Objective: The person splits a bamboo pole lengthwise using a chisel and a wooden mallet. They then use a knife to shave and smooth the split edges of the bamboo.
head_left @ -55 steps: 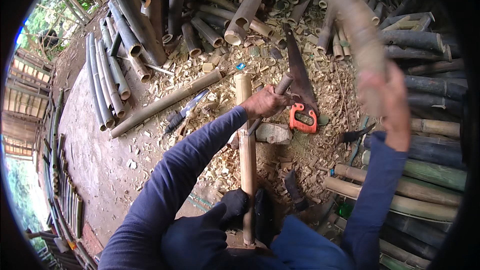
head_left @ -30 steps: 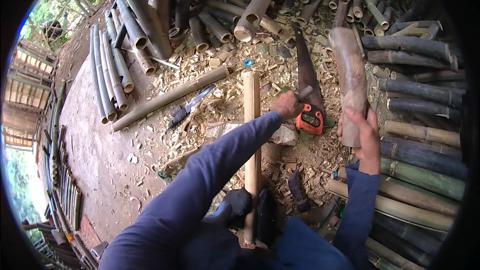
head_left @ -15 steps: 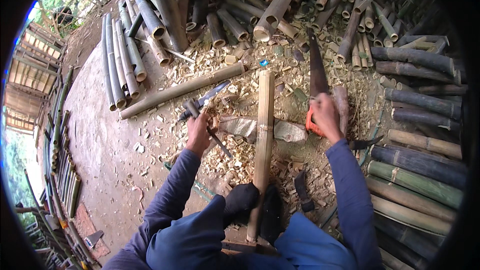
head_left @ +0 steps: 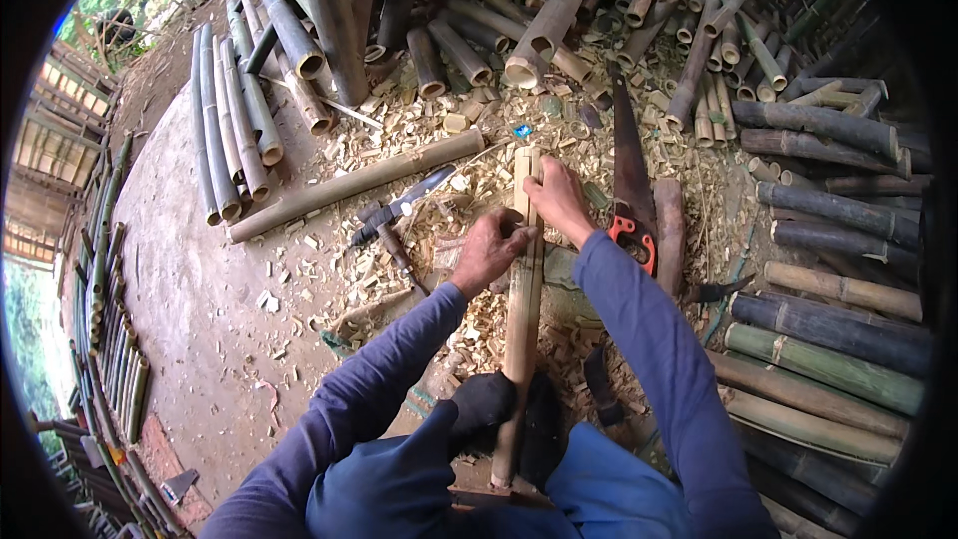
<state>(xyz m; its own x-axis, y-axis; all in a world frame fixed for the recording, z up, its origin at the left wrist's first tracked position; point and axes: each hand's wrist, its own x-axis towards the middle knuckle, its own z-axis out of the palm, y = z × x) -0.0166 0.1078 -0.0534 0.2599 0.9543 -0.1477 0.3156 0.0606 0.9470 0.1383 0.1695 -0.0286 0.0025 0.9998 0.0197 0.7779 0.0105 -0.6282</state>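
Observation:
A pale, shaved bamboo pole [head_left: 521, 324] slants up from between my feet and lies across a wooden block [head_left: 564, 265]. My right hand [head_left: 561, 202] is closed at its far end, with the fingers pressed on the pole. Just nearer, on the pole's left side, my left hand [head_left: 491, 252] has thumb and fingertips pinched together against it; anything small between them cannot be made out. To the right lies a handsaw [head_left: 631, 155] with an orange handle, out of my grasp. Left of the pole rest a stick-handled tool [head_left: 394, 248] and a large knife [head_left: 419, 190].
Wood chips [head_left: 479, 324] cover the ground around the block. A long bamboo pole [head_left: 359, 185] lies at the far left. Stacked bamboo [head_left: 818, 354] lines the right side, and cut tubes [head_left: 549, 30] pile up at the back. A dark blade [head_left: 602, 384] lies beside my right foot.
My right hand has let go of the saw and moved left onto the pole. My left hand has put down the stick-handled tool and come right to the pole.

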